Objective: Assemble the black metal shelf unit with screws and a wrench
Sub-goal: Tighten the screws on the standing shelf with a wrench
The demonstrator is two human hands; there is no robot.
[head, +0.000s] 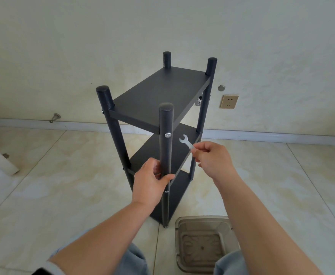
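Note:
The black shelf unit (154,96) stands upright on the tiled floor, with three boards between four round posts. My left hand (151,180) grips the near front post (166,151) just above the middle board. A silver screw head (168,134) shows on that post at the top board's level. My right hand (214,157) pinches a small silver wrench (186,142), its open jaw pointing up and left, a short way right of the screw and apart from it.
A clear plastic tray (202,243) lies on the floor by my right knee, beside the shelf's foot. The wall behind carries a socket (229,101) and a door stop (55,118). A white panel's edge (0,159) is at the left.

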